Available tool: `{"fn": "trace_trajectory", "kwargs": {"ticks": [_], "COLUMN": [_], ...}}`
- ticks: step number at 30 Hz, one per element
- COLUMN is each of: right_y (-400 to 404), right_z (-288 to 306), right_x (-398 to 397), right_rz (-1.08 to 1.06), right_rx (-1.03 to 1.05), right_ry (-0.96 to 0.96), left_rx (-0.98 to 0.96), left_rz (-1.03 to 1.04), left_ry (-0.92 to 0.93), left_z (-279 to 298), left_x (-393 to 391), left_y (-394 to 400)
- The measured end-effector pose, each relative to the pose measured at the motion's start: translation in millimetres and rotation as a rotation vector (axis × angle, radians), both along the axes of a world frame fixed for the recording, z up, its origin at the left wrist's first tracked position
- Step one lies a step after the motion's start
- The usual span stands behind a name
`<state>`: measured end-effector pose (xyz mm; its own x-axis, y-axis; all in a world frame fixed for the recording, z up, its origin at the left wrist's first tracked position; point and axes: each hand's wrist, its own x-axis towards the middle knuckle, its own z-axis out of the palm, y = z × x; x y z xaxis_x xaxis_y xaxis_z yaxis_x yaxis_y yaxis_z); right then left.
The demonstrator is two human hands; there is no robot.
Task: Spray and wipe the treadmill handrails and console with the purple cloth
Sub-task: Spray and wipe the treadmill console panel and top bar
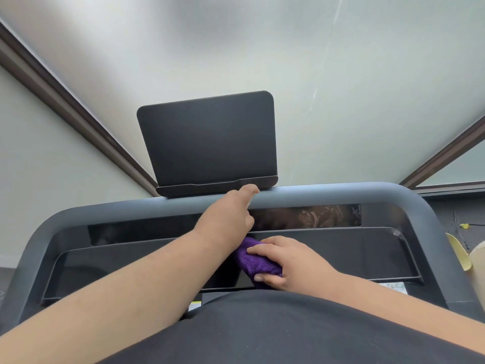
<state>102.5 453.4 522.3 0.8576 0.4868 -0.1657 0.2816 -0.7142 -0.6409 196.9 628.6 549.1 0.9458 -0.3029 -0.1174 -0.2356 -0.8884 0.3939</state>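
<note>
1. Landmark: the grey front rail, a rounded bar across the treadmill top, curving down at both ends toward the viewer.
2. Screen: dark, blank, tilted back, its base ledge sitting just behind the rail, left of the rail's middle.
3. Console: glossy black tray-shaped panel just below the rail, on the viewer's side. A dark reflective strip runs between it and the rail.
4. Left hand: reaches up to the rail, fingers curled over its near face right under the screen's ledge. Fingertips are hidden, so I can't tell whether it holds anything or just hooks over the bar.
5. Right hand: on the console, below the rail's middle, fingers and thumb clamped on the cloth.
6. Cloth: purple, bunched, pressed on the console surface just under the left wrist. Its upper left end sticks out past the fingers.
7. Both forearms are bare. A black shirt fills the bottom of the view.
8. Yellow object beyond the rail's right end, cut off by the frame edge; can't identify it.
9. White stickers on the frame below the console; text is unreadable.
</note>
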Motion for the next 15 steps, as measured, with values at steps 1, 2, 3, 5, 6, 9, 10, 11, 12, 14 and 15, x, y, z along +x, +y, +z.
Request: {"fn": "trace_trajectory", "kwargs": {"ticks": [1, 2, 3, 5, 6, 9, 10, 11, 12, 14, 15], "right_y": [0.7, 1.9, 3.1, 5.2, 8.4, 22.5, 27.7, 32.9, 37.7, 45.1, 47.6], "right_z": [0.7, 0.7, 0.0, -2.2, -3.2, -2.8, -3.0, -2.9, -2.4, -1.1, 0.1], "right_x": [1.3, 3.4, 5.8, 12.2, 15.9, 24.8, 27.2, 29.7, 32.0, 35.3, 36.2], "right_rz": [0.0, 0.002, 0.008, 0.027, 0.045, 0.096, 0.11, 0.126, 0.139, 0.153, 0.154], "right_rx": [0.009, 0.018, 0.026, 0.035, 0.034, 0.025, 0.027, 0.026, 0.023, 0.008, 0.0], "right_ry": [-0.004, -0.012, -0.019, -0.034, -0.042, -0.052, -0.054, -0.057, -0.062, -0.063, -0.058], "left_rx": [-0.04, -0.075, -0.096, -0.1, -0.096, -0.071, -0.056, -0.041, -0.028, -0.017, -0.025], "left_rz": [0.038, 0.081, 0.127, 0.233, 0.297, 0.455, 0.484, 0.504, 0.519, 0.543, 0.547], "left_ry": [-0.007, -0.015, -0.025, -0.04, -0.034, 0.012, 0.026, 0.04, 0.051, 0.056, 0.051], "left_z": [-1.7, -3.5, -5.4, -8.0, -8.5, -7.0, -6.9, -7.0, -6.9, -6.7, -6.4], "left_x": [-3.9, -8.0, -12.1, -20.2, -23.8, -28.3, -26.8, -23.7, -19.4, -11.1, -8.3], "left_y": [9.4, 21.4, 35.5, 66.2, 83.9, 130.9, 143.0, 152.5, 158.8, 163.6, 163.5]}}
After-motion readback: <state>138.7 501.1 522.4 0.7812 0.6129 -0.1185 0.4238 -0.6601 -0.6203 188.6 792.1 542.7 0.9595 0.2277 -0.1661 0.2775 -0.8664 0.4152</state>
